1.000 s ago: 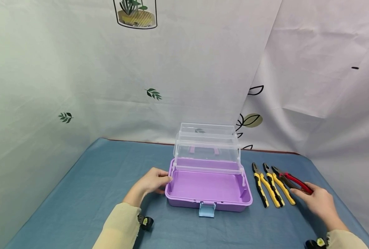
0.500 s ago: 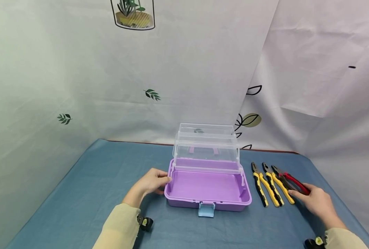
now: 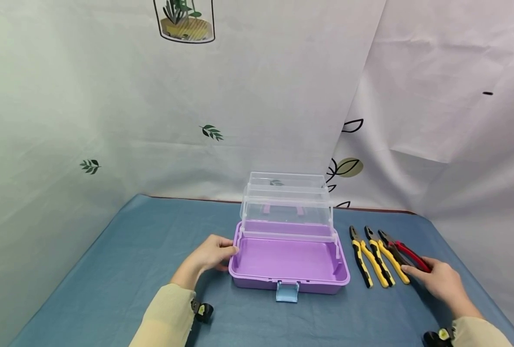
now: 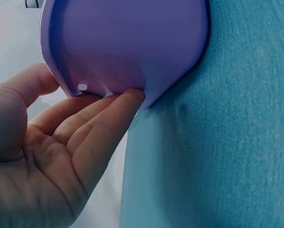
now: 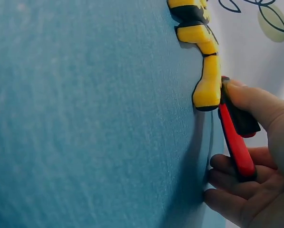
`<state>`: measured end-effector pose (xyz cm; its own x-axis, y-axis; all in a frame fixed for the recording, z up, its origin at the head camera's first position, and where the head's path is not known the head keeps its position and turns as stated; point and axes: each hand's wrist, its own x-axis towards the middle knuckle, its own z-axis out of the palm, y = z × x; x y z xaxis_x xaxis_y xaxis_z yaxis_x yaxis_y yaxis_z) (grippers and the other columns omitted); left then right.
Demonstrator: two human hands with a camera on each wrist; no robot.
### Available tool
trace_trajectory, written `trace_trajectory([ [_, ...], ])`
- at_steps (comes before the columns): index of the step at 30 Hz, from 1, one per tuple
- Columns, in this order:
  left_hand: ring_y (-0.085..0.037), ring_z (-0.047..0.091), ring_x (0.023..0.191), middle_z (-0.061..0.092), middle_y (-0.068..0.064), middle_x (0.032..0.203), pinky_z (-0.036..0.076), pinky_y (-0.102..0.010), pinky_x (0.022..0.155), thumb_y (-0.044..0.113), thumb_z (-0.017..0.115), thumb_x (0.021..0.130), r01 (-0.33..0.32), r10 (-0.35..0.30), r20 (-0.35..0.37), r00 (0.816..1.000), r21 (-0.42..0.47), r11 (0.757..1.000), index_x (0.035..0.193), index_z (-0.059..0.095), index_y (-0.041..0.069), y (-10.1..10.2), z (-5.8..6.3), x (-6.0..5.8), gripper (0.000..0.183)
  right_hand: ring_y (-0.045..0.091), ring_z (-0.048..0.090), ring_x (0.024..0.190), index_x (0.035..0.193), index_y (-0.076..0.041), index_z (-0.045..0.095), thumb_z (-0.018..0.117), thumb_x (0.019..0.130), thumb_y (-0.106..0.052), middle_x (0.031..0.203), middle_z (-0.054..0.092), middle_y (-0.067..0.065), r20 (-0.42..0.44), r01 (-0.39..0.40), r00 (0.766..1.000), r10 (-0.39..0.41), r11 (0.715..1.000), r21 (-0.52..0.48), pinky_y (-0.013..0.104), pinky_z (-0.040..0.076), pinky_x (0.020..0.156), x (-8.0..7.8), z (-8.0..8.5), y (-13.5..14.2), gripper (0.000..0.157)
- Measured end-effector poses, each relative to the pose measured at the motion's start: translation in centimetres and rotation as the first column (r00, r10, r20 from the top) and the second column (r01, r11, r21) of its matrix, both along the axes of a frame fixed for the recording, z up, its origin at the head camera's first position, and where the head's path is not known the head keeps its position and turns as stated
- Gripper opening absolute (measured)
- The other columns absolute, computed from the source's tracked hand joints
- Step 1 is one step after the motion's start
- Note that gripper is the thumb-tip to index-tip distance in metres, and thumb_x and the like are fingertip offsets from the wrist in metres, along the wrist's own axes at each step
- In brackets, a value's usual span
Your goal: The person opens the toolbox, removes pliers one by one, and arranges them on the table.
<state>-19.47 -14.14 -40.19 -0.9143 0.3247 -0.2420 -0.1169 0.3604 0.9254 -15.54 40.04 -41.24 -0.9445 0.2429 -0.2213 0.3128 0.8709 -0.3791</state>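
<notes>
An opened purple toolbox (image 3: 287, 262) stands on the cloth with its clear lid raised at the back and a pale blue latch (image 3: 287, 292) hanging down in front. My left hand (image 3: 210, 252) pinches its left rim; in the left wrist view the thumb is at the rim and the fingers lie against the outer wall (image 4: 127, 38). To the right of the box, my right hand (image 3: 443, 284) holds red-and-black pliers (image 3: 413, 254) by the handles, thumb on one side and fingers on the other. Their head lies beside the nearest yellow-and-black pliers (image 3: 383, 258).
A second pair of yellow-and-black pliers (image 3: 361, 258) lies closer to the box, handles toward me. Blue cloth (image 3: 153, 241) covers the table. White printed fabric (image 3: 174, 120) hangs behind and at the sides.
My right hand has shifted slightly left and down with the red-and-black pliers' handles. My left hand keeps its place on the toolbox rim; the view has shifted a little.
</notes>
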Motion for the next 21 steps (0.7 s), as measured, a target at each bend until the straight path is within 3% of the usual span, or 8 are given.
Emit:
trace_trajectory([
  [8,-0.021,0.068,0.086,0.069,-0.022,0.1,0.059,-0.039,0.064,0.013,0.057,0.091,-0.005,0.005,0.002,1.0,-0.01,1.0,0.117,0.062,-0.009,-0.01,0.1,-0.04,0.034,0.04,0.055,0.086,0.132,0.022,0.033,0.056,0.076,-0.073,0.121,0.043,0.044,0.0,0.015,1.0,-0.015,1.0,0.026,0.038,0.047,0.059,0.03,-0.35,-0.18,0.113],
  [16,-0.022,0.068,0.087,0.068,-0.023,0.103,0.059,-0.039,0.065,0.014,0.057,0.091,-0.005,0.006,0.011,1.0,-0.017,1.0,0.119,0.06,-0.009,0.04,0.07,-0.06,0.036,0.031,0.058,0.077,0.125,0.02,0.045,0.057,0.078,-0.07,0.107,0.057,0.037,-0.018,0.008,1.0,-0.007,1.0,0.017,0.036,0.048,0.057,0.12,-0.73,-0.17,0.102],
  [21,-0.021,0.068,0.086,0.069,-0.022,0.102,0.059,-0.037,0.064,0.014,0.058,0.091,-0.007,0.007,0.015,1.0,-0.022,1.0,0.119,0.061,-0.008,-0.01,-0.05,-0.05,0.036,0.022,0.055,0.07,0.124,0.018,0.047,0.055,0.082,-0.067,0.102,0.061,0.033,-0.022,-0.013,1.0,0.013,1.0,-0.011,0.03,0.042,0.053,0.26,-0.72,-0.17,0.095],
])
